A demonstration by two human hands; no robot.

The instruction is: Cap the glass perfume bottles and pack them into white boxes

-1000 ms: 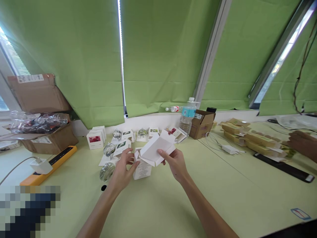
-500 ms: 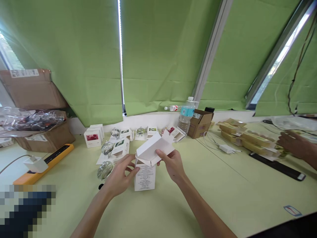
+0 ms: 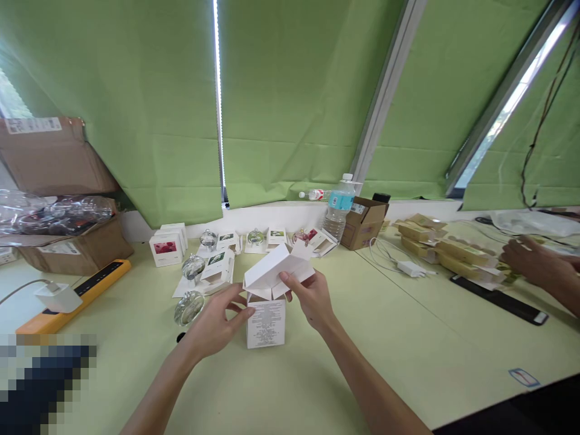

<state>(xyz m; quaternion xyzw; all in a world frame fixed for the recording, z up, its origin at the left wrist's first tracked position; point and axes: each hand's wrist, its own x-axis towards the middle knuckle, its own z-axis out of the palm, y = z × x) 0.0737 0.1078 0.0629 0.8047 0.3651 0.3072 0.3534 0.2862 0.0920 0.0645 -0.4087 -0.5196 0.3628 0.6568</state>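
Observation:
A small white carton (image 3: pixel 266 323) with printed text stands upright on the pale green table (image 3: pixel 408 338), its top flaps open. My right hand (image 3: pixel 310 299) pinches a white folded cardboard insert (image 3: pixel 276 272) and holds it tilted just over the carton's open top. My left hand (image 3: pixel 215 323) is beside the carton's left side, fingers curled with the fingertips touching its upper edge. A clear glass bottle (image 3: pixel 189 307) lies on the table just left of that hand.
Further back are more small white boxes (image 3: pixel 165 248), glass bottles (image 3: pixel 194 266), a water bottle (image 3: pixel 339 208) and a small brown box (image 3: pixel 365 225). Left: an orange power strip (image 3: pixel 75 296) and cardboard boxes (image 3: pixel 67 248). Right: flat packs (image 3: pixel 457 249), a charger (image 3: pixel 410 269), another person's hand (image 3: pixel 530 261).
The white carton now stands upright with its printed side toward me. My right hand has lowered the insert toward its open top, and my left hand has closed in on the carton.

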